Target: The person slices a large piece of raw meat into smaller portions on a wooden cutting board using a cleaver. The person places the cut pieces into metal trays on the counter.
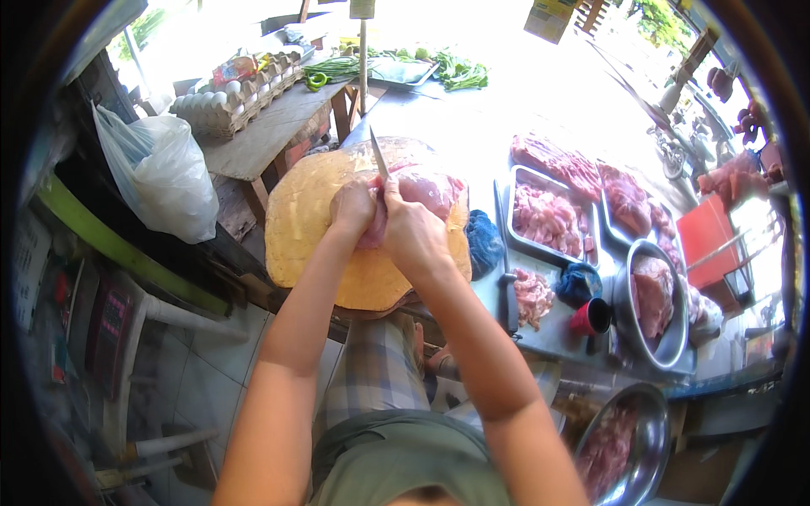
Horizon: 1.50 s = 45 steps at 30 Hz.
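Observation:
A thick, pale wooden chopping block [308, 244] stands in front of me. On it lies a piece of raw pink meat [429, 191], partly covered by my hands. My right hand [415, 232] is closed around the handle of a knife [379, 153], whose narrow blade points up and away from me. Close beside it, my left hand [353, 207] is closed, its fingers curled against the left edge of the meat and gripping it. Where the fingertips meet the meat is hidden.
Right of the block are a bundled blue cloth [483, 244], a long dark-handled knife [510, 291], a metal tray of meat pieces [593, 249], a red cup [591, 317] and a metal bowl [620, 291]. Egg trays [221, 118] and a white plastic bag [164, 177] sit left.

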Available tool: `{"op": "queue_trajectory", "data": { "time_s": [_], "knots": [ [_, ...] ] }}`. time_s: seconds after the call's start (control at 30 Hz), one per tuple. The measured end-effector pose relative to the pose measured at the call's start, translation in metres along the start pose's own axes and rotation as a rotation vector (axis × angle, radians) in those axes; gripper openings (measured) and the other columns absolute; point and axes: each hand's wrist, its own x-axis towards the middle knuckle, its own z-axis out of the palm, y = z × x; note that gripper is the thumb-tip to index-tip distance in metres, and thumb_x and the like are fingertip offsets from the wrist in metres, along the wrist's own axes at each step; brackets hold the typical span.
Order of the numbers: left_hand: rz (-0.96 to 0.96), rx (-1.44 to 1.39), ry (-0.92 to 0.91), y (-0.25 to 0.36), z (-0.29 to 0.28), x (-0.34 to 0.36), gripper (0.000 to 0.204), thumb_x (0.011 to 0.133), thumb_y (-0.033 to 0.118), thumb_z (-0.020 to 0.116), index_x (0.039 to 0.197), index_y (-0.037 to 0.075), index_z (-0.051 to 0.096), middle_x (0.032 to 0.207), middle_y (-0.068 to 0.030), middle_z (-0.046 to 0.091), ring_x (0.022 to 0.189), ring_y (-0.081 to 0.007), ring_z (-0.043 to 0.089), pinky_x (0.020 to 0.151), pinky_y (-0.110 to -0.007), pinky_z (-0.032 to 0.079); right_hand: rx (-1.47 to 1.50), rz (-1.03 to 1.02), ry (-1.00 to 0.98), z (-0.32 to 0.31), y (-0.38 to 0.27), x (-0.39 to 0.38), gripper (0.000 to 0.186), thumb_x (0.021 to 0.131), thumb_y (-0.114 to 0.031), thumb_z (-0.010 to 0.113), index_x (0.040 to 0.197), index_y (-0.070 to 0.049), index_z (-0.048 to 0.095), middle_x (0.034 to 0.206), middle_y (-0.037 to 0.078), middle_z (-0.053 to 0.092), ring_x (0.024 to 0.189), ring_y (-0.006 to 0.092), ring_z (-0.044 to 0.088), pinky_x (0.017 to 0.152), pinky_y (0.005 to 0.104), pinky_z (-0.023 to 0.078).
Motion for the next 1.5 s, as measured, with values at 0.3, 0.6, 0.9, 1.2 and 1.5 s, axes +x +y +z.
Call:
{"op": "queue_trajectory", "data": {
  "time_s": [0.3,0.6,0.9,1.2,1.5],
  "knots": [
    [-0.027,0.060,0.061,-0.006,0.002,-0.008,0.027,0.096,0.029,0.062,0.108,0.008,0.074,0.102,-0.0221,0.074,0.099,-0.0398,0.071,0.088,-0.049,0.056,-0.075,0.066,-0.219,0.022,0.015,-0.021,0.073,0.084,-0.001,0.053,0.155,0.002,0.037,0.092,0.022,0.074,0.084,0.0341,0.075,0.075,0.0458,0.059],
    [-0.050,0.021,-0.016,-0.007,0.000,-0.008,0.040,0.102,0.041,0.053,0.104,0.007,0.073,0.102,-0.0229,0.074,0.096,-0.0417,0.071,0.084,-0.052,0.055,-0.088,0.035,-0.093,0.041,0.006,0.019,0.064,0.089,-0.005,0.057,0.149,0.009,0.040,0.096,0.019,0.076,0.089,0.0312,0.076,0.076,0.0432,0.060],
    [0.142,-0.412,0.114,-0.051,0.017,0.000,0.028,0.095,0.013,0.051,0.089,0.004,0.077,0.088,-0.0180,0.075,0.084,-0.0245,0.073,0.077,-0.039,0.058,-0.008,-0.055,-0.110,0.010,0.037,-0.080,0.074,0.089,-0.008,0.052,0.160,-0.007,0.028,0.077,0.025,0.070,0.070,0.0420,0.071,0.062,0.0529,0.054],
    [0.233,-0.916,0.011,-0.033,-0.035,0.008,0.018,0.101,0.013,0.059,0.101,0.004,0.074,0.092,-0.0070,0.075,0.088,-0.0125,0.068,0.081,-0.030,0.054,-0.081,-0.006,-0.106,0.000,0.040,-0.110,0.067,0.088,-0.007,0.056,0.153,-0.008,0.044,0.079,0.024,0.071,0.075,0.0416,0.070,0.072,0.0511,0.055],
    [0.638,-0.210,-0.176,-0.035,-0.081,-0.047,0.014,0.097,0.013,0.064,0.107,0.010,0.073,0.110,-0.0051,0.072,0.110,-0.0204,0.066,0.097,-0.042,0.048,-0.007,0.046,-0.152,-0.011,0.042,-0.107,0.068,0.089,-0.008,0.057,0.155,-0.013,0.043,0.084,0.027,0.070,0.080,0.0430,0.070,0.074,0.0524,0.053]
  ]
}}
